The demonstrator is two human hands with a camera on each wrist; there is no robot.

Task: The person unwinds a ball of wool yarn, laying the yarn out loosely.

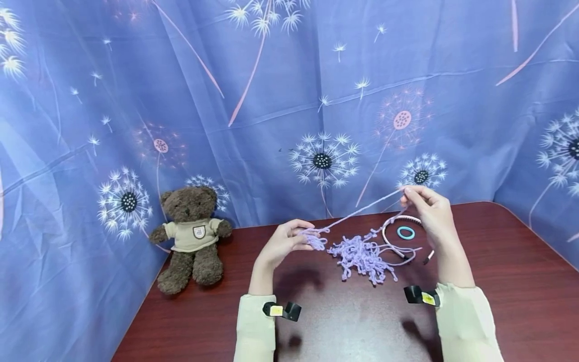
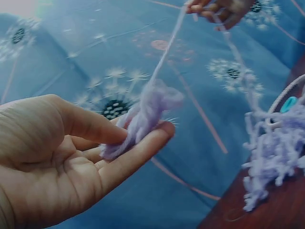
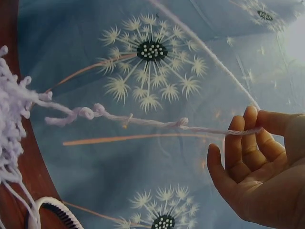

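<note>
Purple yarn (image 1: 362, 256) lies in a tangled, knotted heap on the table, with strands rising from it. My left hand (image 1: 285, 242) pinches a small looped bundle of the yarn (image 2: 143, 119) between thumb and fingers, above the table. Up at the right, my right hand (image 1: 427, 206) pinches a strand between thumb and index finger. One taut length of yarn runs between both hands. In the right wrist view another knotted strand (image 3: 157, 123) stretches from the heap to the right hand (image 3: 257, 167), whose other fingers curve loosely.
Behind the heap lie a white headband (image 1: 384, 234) and a turquoise ring (image 1: 405, 233). At the left, a brown teddy bear (image 1: 190, 241) in a pale shirt sits against the blue dandelion-print curtain (image 1: 271, 176). The dark red table (image 1: 353, 322) extends in front.
</note>
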